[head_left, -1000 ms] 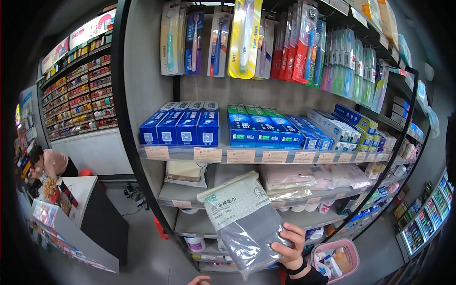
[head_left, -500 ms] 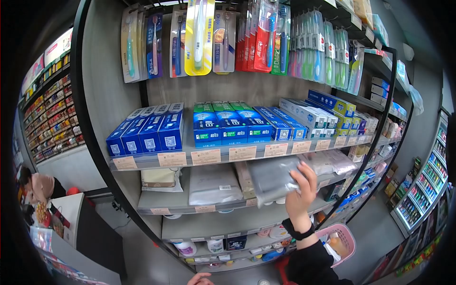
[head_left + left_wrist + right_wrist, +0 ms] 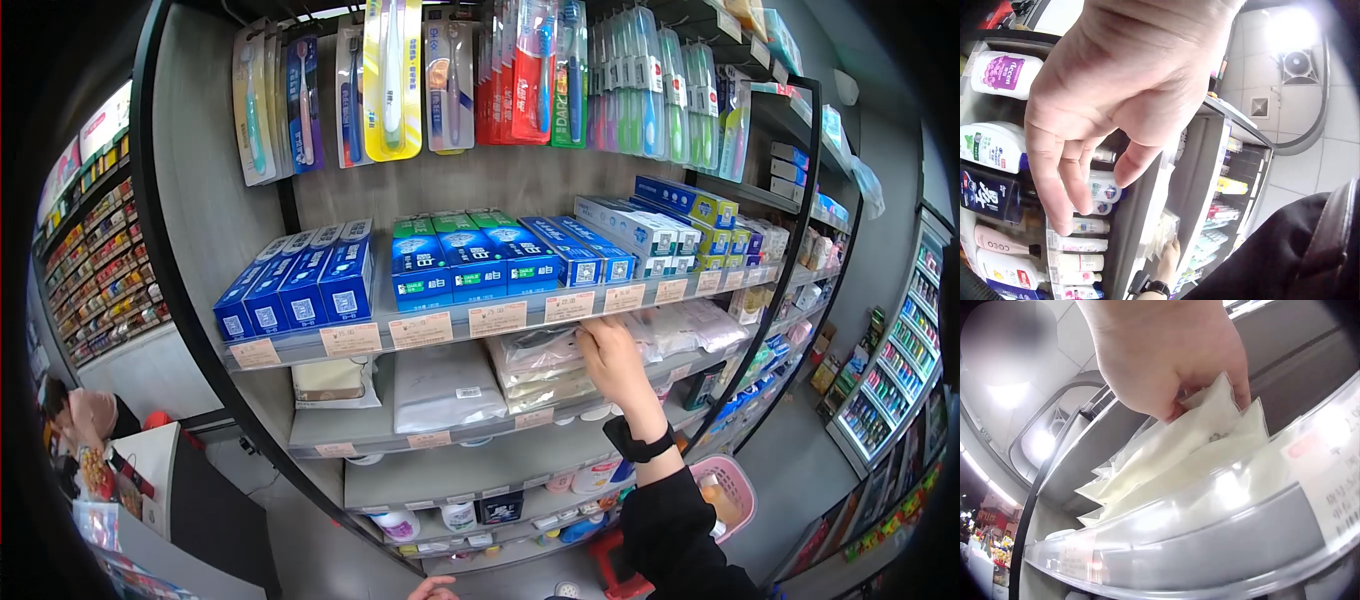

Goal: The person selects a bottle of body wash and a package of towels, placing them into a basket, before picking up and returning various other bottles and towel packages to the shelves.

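Note:
My right hand point(image 3: 615, 362) reaches onto the shelf below the toothpaste boxes, at the right end of a stack of clear-wrapped packs point(image 3: 540, 378). In the right wrist view, the thumb and fingers of this hand point(image 3: 1175, 356) pinch the upper edge of a cream-coloured pack point(image 3: 1172, 440), which lies over others behind the clear shelf lip. A white-wrapped pack point(image 3: 445, 388) lies left of the stack. My left hand point(image 3: 433, 588) is low at the frame's bottom edge; in the left wrist view this hand point(image 3: 1122, 94) hangs with loosely bent fingers, holding nothing.
Toothpaste boxes point(image 3: 475, 258) line the shelf above, with toothbrushes point(image 3: 393, 80) hanging over them. Bottles point(image 3: 1007, 75) stand on lower shelves. A pink basket point(image 3: 738, 490) is at the lower right. A person point(image 3: 85, 412) leans by a counter at the far left.
My right hand has moved the dark grey pack in to the shelf; that pack is no longer plainly seen, and the hand is now at the stack. The head view has shifted.

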### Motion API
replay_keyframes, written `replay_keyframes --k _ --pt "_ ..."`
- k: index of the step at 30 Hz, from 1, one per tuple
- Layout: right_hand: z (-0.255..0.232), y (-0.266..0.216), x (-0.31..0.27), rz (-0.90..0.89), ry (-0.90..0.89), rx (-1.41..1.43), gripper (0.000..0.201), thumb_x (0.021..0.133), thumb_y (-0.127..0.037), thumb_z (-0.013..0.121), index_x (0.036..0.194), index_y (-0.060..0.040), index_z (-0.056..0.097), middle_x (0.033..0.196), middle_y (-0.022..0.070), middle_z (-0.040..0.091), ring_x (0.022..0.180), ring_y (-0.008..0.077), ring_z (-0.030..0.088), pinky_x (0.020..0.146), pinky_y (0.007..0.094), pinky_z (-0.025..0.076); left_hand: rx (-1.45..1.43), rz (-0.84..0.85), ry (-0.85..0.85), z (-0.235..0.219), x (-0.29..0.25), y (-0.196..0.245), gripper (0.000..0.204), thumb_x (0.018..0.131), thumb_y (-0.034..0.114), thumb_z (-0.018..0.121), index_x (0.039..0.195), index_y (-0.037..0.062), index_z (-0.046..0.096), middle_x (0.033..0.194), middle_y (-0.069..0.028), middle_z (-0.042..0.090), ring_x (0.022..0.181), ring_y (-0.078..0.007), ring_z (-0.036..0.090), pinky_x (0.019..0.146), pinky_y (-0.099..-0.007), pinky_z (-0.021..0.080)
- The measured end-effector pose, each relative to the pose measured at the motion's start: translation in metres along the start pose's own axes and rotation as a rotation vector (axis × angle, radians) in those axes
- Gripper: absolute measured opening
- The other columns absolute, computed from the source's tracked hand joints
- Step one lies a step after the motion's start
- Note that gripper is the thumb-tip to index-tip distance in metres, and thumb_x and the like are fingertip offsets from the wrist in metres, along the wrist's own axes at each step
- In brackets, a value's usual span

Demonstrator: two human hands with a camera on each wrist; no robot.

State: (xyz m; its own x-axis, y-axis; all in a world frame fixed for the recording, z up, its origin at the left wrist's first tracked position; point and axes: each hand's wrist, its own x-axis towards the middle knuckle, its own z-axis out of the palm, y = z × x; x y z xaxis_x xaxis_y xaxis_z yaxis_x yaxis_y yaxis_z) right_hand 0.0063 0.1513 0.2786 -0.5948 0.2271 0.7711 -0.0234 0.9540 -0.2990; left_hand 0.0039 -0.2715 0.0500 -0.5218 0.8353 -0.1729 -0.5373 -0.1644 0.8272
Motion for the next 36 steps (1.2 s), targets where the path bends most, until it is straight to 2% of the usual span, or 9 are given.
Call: replay_keyframes --k 8,11,16,20,30,32,34,35,36 --pt "-0.017 -0.028 -0.036 -0.020 0.227 -0.089 0.044 0.080 -0.001 0.055 0.124 -0.0062 0.054 0.127 0.0191 0.048 0.111 0.0400 0.048 0.096 0.0467 0.039 -0.007 -0.064 0.015 -0.005 0.005 -0.014 0.039 0.093 0.013 0.051 0.129 -0.0004 0.044 0.085 -0.0124 0.063 0.084 -0.0265 0.067 0.064 -0.0296 0.056" --pt "-0.035 -0.032 -0.082 0.009 0.217 -0.022 0.031 0.078 0.001 0.059 0.108 -0.0032 0.061 0.113 0.0171 0.058 0.106 0.0361 0.054 0.089 0.0404 0.044 0.004 -0.074 -0.001 -0.003 0.014 -0.020 0.038 0.094 0.014 0.051 0.128 -0.0003 0.045 0.086 -0.0122 0.063 0.084 -0.0263 0.067 0.064 -0.0303 0.056" --pt "-0.045 -0.021 -0.178 0.397 -0.132 0.318 0.014 0.084 -0.005 0.061 0.097 -0.0004 0.065 0.091 0.0133 0.064 0.082 0.0261 0.064 0.074 0.0335 0.051 0.053 -0.123 -0.018 0.010 0.041 -0.025 0.035 0.094 0.016 0.051 0.125 -0.0004 0.048 0.085 -0.0114 0.063 0.081 -0.0248 0.066 0.066 -0.0291 0.054" --pt "-0.049 0.012 -0.241 0.657 -0.273 0.358 0.016 0.086 -0.007 0.059 0.099 0.0012 0.064 0.092 0.0136 0.065 0.079 0.0224 0.065 0.072 0.0299 0.051 0.122 -0.117 -0.013 0.024 0.071 -0.038 0.030 0.093 0.017 0.051 0.119 0.0000 0.051 0.083 -0.0104 0.063 0.080 -0.0222 0.066 0.068 -0.0279 0.052" --pt "-0.089 0.114 -0.333 0.824 -0.313 0.454 0.019 0.088 -0.011 0.058 0.102 0.0000 0.064 0.084 0.0122 0.066 0.073 0.0181 0.063 0.068 0.0287 0.050 0.177 -0.118 0.028 0.122 0.153 -0.073 0.005 0.088 0.010 0.057 0.091 0.0064 0.056 0.082 -0.0036 0.061 0.076 -0.0131 0.058 0.074 -0.0258 0.046" --pt "-0.102 0.144 -0.357 0.887 -0.387 0.440 0.019 0.086 -0.010 0.059 0.101 -0.0003 0.064 0.080 0.0118 0.067 0.070 0.0197 0.063 0.068 0.0290 0.049 0.171 -0.203 0.012 0.127 0.173 -0.090 0.015 0.087 0.008 0.061 0.101 0.0039 0.057 0.086 -0.0040 0.061 0.085 -0.0152 0.059 0.080 -0.0288 0.046" --pt "-0.117 0.173 -0.381 1.003 -0.428 0.432 0.021 0.084 -0.011 0.059 0.101 -0.0014 0.064 0.079 0.0129 0.067 0.072 0.0261 0.066 0.069 0.0336 0.050 0.122 -0.140 0.003 0.145 0.194 -0.106 0.013 0.082 0.003 0.060 0.094 0.0023 0.056 0.090 -0.0107 0.064 0.089 -0.0255 0.065 0.078 -0.0345 0.052" --pt "-0.118 0.193 -0.403 1.009 -0.446 0.274 0.022 0.083 -0.013 0.060 0.100 -0.0019 0.065 0.078 0.0135 0.068 0.073 0.0296 0.066 0.071 0.0366 0.051 0.161 -0.121 0.098 0.177 0.203 -0.104 0.009 0.082 0.005 0.059 0.078 0.0045 0.051 0.074 -0.0090 0.060 0.076 -0.0251 0.065 0.070 -0.0327 0.052" --pt "-0.121 0.212 -0.420 1.006 -0.465 0.118 0.022 0.082 -0.015 0.060 0.099 -0.0024 0.065 0.078 0.0141 0.068 0.074 0.0331 0.066 0.072 0.0397 0.051 0.157 -0.134 0.103 0.186 0.210 -0.112 0.009 0.082 0.005 0.059 0.078 0.0045 0.051 0.074 -0.0090 0.060 0.076 -0.0251 0.065 0.070 -0.0327 0.052"
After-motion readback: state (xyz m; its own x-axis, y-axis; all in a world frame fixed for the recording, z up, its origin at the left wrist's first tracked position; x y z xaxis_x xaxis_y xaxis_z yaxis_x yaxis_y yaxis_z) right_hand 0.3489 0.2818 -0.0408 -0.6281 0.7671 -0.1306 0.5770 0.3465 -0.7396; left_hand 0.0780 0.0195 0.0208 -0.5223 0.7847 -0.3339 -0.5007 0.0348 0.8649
